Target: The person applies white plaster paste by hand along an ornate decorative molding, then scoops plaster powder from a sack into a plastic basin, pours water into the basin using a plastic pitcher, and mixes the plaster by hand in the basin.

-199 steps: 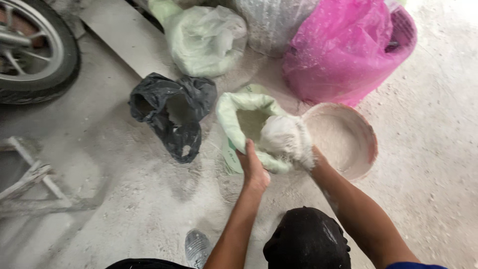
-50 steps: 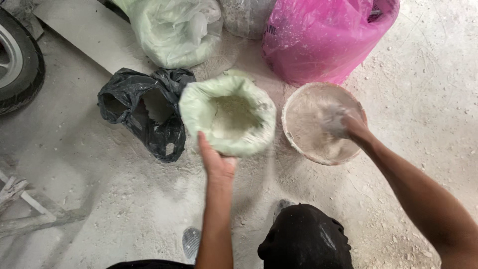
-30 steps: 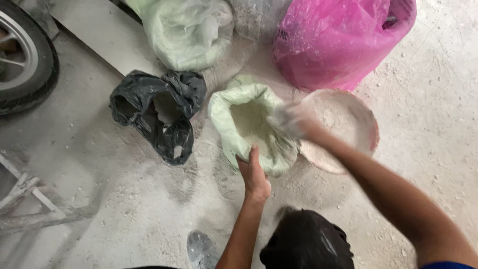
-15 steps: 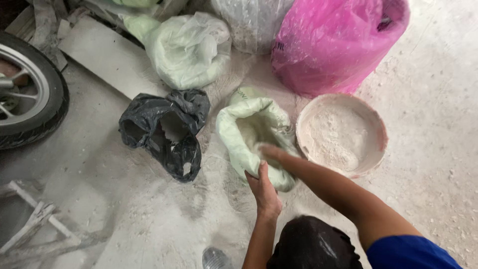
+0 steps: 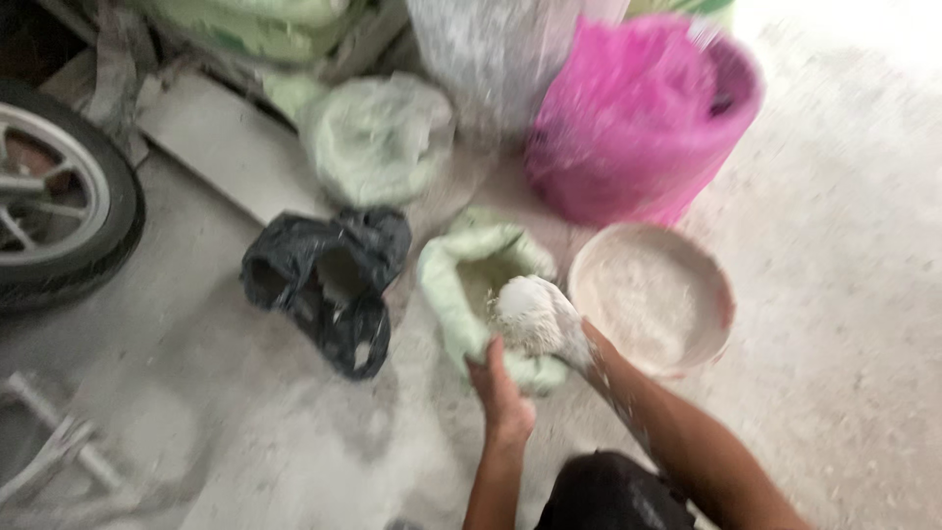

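Observation:
An open pale green sack (image 5: 453, 294) of white powder stands on the dusty floor. My left hand (image 5: 500, 393) grips its near rim. My right hand (image 5: 538, 319), coated in white, holds a heaped handful of powder just above the sack's mouth. To the right of the sack sits a round bowl (image 5: 714, 294) with pale powder in it. The frame is blurred.
A black plastic bag (image 5: 319, 280) lies open left of the sack. Behind stand another green bag (image 5: 378, 137), a clear bag (image 5: 500, 49) and a pink bag (image 5: 638, 118). A wheel (image 5: 59, 206) is at far left, a metal frame (image 5: 49, 442) at lower left.
My right hand has come up out of the green sack with a handful of white powder. The camera view has shifted and blurred.

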`<state>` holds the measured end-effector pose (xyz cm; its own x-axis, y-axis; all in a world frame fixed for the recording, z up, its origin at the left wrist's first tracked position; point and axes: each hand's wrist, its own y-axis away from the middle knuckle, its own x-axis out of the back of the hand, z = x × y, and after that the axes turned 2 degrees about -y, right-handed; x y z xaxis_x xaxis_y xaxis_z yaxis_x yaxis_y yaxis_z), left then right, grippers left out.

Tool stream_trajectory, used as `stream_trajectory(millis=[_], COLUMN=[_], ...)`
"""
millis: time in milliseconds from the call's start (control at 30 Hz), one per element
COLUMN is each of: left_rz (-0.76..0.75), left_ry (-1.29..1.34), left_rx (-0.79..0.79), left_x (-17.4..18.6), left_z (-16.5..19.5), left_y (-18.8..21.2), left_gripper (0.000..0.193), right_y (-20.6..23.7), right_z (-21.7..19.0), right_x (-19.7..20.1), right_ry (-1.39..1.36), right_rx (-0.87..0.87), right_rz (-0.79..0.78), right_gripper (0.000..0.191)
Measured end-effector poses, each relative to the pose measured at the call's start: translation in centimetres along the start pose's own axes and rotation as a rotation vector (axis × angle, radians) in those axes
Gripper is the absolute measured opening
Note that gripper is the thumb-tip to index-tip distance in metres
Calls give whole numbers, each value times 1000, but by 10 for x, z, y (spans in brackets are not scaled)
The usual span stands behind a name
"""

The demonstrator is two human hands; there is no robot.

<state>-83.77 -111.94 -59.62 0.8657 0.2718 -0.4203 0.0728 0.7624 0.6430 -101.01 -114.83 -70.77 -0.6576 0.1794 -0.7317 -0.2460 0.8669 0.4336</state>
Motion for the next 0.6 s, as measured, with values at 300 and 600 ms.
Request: stream_trajectory(millis=[300,600], left_rz=[-59,-97], left_ry=[70,37], left_rx=[-77,-51], left_x=[-14,-56], left_z=[33,116], left_y=[-5,-43], left_gripper=[66,65], right_y=[127,131], right_z=[-96,-129], right_x=[39,85], right_ry=[426,844], right_rx=[355,238], right_rz=[321,395], right_gripper=[28,24])
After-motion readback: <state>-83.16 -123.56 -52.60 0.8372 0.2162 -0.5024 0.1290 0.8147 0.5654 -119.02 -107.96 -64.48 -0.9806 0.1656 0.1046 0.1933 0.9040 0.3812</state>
